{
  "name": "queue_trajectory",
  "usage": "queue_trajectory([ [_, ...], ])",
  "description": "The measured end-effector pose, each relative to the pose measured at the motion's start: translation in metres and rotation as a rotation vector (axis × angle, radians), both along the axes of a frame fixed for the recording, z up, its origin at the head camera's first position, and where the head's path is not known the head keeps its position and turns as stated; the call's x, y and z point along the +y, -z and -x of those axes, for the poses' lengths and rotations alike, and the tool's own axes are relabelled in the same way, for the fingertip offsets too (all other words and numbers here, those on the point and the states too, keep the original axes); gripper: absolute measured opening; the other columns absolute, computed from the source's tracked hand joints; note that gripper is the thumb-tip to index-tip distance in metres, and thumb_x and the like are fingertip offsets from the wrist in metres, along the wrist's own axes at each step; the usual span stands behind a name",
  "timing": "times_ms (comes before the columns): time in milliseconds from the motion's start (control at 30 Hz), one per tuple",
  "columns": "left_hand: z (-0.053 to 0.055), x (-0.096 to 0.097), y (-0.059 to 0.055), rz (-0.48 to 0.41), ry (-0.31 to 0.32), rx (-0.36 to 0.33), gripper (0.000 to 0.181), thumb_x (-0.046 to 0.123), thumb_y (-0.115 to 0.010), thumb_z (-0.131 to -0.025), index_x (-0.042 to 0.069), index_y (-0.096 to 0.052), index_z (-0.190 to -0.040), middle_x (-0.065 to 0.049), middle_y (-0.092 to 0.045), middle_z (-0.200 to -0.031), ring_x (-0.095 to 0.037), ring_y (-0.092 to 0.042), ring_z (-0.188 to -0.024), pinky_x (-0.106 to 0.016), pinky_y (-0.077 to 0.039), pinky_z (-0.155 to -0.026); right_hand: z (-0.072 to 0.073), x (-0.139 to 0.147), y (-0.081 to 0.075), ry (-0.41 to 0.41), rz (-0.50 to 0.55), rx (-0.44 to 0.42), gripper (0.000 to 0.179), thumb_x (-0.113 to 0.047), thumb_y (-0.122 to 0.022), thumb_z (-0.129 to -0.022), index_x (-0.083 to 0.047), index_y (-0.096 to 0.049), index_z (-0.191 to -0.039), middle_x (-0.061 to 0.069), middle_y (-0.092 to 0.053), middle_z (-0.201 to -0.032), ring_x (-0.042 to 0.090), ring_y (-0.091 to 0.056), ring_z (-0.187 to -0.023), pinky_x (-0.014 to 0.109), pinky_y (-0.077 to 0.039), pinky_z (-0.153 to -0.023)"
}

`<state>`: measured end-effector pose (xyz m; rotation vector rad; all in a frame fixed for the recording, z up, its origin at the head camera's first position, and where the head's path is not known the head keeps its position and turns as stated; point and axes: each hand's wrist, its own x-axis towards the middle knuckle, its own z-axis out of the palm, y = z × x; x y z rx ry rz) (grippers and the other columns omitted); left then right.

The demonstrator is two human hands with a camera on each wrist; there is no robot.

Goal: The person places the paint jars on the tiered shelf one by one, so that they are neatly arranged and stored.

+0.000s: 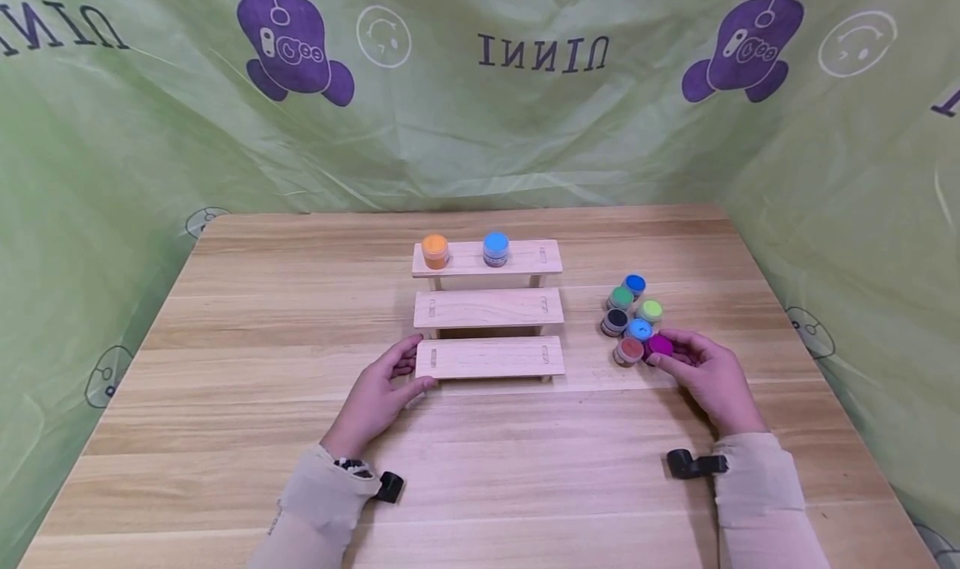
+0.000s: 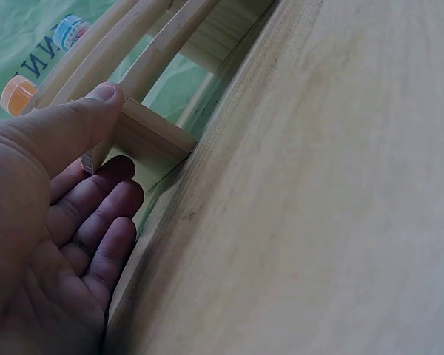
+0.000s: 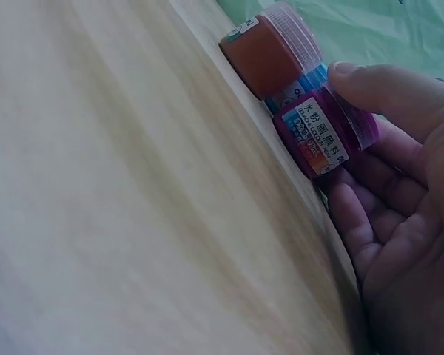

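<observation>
A three-step wooden display stand [image 1: 489, 357] sits mid-table. On its top step are an orange paint jar [image 1: 436, 252] and a light blue paint jar [image 1: 496, 249]. My left hand [image 1: 378, 396] holds the left end of the lowest step, thumb at the front corner, index finger at the back; the other fingers curl loosely beside it [image 2: 66, 200]. To the right, my right hand [image 1: 708, 377] pinches a purple paint jar [image 3: 316, 133] between thumb and fingers, its base at the tabletop. Touching or close beside it stand a brown-red jar [image 1: 628, 351] and a second light blue jar [image 1: 639, 329].
Behind the purple jar cluster a black jar [image 1: 614, 322], a green jar [image 1: 620, 298], a lime jar [image 1: 650, 311] and a dark blue jar [image 1: 634, 284]. A green printed cloth [image 1: 480, 136] hangs around the wooden table [image 1: 525, 486] at the back and sides.
</observation>
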<state>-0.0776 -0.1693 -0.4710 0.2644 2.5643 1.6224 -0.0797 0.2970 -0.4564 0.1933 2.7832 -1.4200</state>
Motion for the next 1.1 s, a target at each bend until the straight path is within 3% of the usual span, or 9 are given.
queue_trajectory([
  [200,-0.0002,0.0001,-0.0002,-0.004,0.004,0.005,0.070,0.016,-0.081,-0.086,0.007,-0.049,-0.147,-0.012,-0.065,-0.125,-0.027,-0.062,-0.115,-0.044,-0.049,-0.102,-0.0001,-0.0008,0.0017,0.025,0.027,0.009,0.059,-0.038,-0.076,-0.090,-0.001,-0.060,-0.134,0.022,-0.065,-0.124,-0.005,-0.059,-0.093,0.008,-0.049,-0.077],
  [433,-0.0009,0.0004,-0.0006,-0.008,0.003,0.000,0.070,0.017,-0.081,-0.086,0.006,-0.049,-0.147,-0.013,-0.065,-0.125,-0.028,-0.062,-0.115,-0.045,-0.049,-0.102,-0.0011,-0.0018,0.0021,0.104,0.065,0.034,0.058,-0.037,-0.078,-0.089,-0.002,-0.062,-0.132,0.008,-0.067,-0.115,0.000,-0.061,-0.092,0.010,-0.051,-0.075],
  [700,-0.0012,-0.0001,-0.0026,-0.006,0.000,-0.009,0.070,0.017,-0.081,-0.086,0.007,-0.048,-0.147,-0.013,-0.064,-0.127,-0.029,-0.062,-0.115,-0.045,-0.049,-0.102,-0.0001,-0.0033,0.0027,0.133,0.094,0.035,0.057,-0.034,-0.078,-0.090,0.000,-0.061,-0.133,0.014,-0.065,-0.121,0.000,-0.060,-0.094,0.010,-0.051,-0.076],
  [933,-0.0016,-0.0003,-0.0026,-0.010,0.001,-0.008,0.070,0.017,-0.081,-0.086,0.006,-0.049,-0.147,-0.013,-0.065,-0.126,-0.028,-0.061,-0.115,-0.045,-0.049,-0.102,-0.0017,-0.0058,0.0013,0.167,0.132,0.049,0.056,-0.033,-0.079,-0.088,-0.001,-0.061,-0.130,-0.008,-0.065,-0.108,0.005,-0.060,-0.095,0.012,-0.052,-0.074],
  [1100,-0.0014,0.0001,-0.0022,-0.015,-0.001,-0.011,0.070,0.016,-0.081,-0.086,0.007,-0.049,-0.147,-0.013,-0.064,-0.127,-0.028,-0.061,-0.115,-0.045,-0.049,-0.102,-0.0022,-0.0075,-0.0001,0.196,0.176,0.067,0.050,-0.029,-0.080,-0.088,-0.002,-0.063,-0.127,-0.016,-0.065,-0.101,0.004,-0.061,-0.093,0.013,-0.052,-0.072],
])
